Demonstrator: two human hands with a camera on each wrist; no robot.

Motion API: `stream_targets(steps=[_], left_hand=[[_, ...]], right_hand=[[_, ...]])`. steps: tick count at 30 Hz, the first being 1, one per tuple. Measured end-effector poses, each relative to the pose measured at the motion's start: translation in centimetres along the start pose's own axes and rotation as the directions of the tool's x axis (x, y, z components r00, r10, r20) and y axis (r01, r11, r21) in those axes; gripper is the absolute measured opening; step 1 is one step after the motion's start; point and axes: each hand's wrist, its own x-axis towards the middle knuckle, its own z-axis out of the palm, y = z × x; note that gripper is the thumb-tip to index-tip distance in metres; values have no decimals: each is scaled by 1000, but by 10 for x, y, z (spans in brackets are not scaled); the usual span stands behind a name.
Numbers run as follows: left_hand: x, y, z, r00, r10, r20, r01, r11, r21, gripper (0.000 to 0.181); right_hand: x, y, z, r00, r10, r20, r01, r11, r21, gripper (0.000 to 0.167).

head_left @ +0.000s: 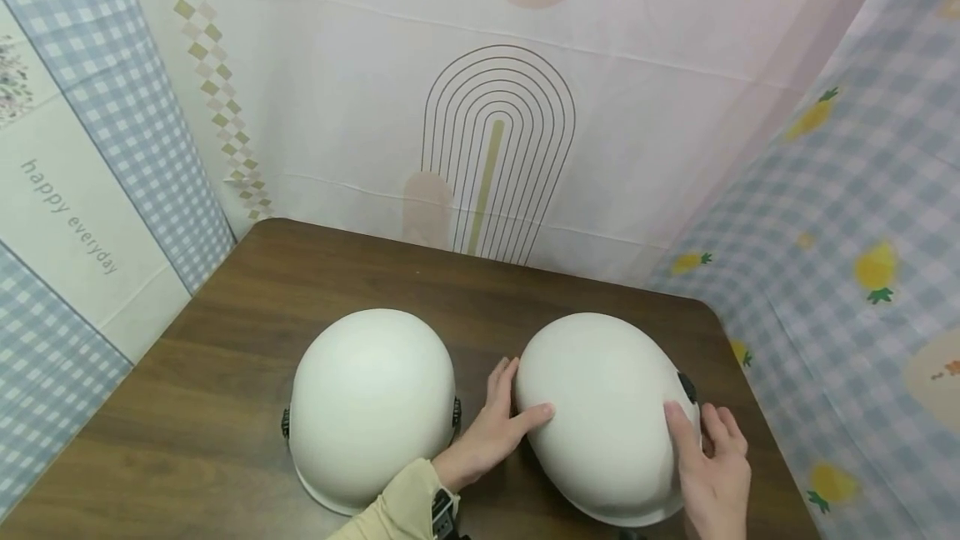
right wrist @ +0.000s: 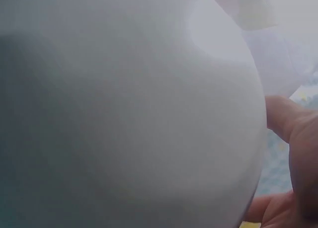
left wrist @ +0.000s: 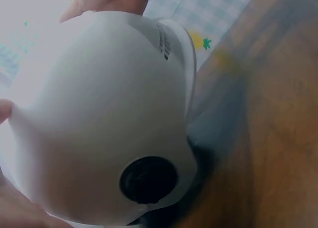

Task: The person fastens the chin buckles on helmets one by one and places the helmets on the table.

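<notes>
Two white helmets stand dome-up on a brown wooden table. My left hand [head_left: 491, 427] holds the left side of the right-hand helmet [head_left: 600, 415], its thumb on the shell and its fingers along the side. On the opposite side, my right hand [head_left: 712, 457] grips the same helmet near a black side fitting [head_left: 687, 387], thumb on the shell. A round black knob [left wrist: 149, 180] and the flared rim show in the left wrist view. In the right wrist view the shell fills most of the picture. The helmet's inside is hidden.
Left of my left forearm stands the other white helmet [head_left: 375, 407], with black fittings on both sides. The wooden table [head_left: 217, 365] ends at a patterned cloth [head_left: 337, 123] at the back. Checked cloths [head_left: 847, 215] hang along the sides.
</notes>
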Motion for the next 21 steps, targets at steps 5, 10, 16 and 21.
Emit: stream_targets(steps=[5,10,16,21], left_hand=[[-2,1,-4,997,59,47,-56,997,-52,92],[-3,3,-9,990,116,78,-120,992,50,81],[-3,12,-15,978,178,112,-193,972,134,79],[-4,16,-16,973,199,114,-219,955,200,70]], right_hand=[[-1,0,0,1000,14,7,-14,1000,4,88],[-2,1,-1,999,20,37,-16,996,-92,93],[-3,1,-1,1000,10,24,-5,987,-163,94],[-4,0,0,999,-21,32,26,990,-140,91]])
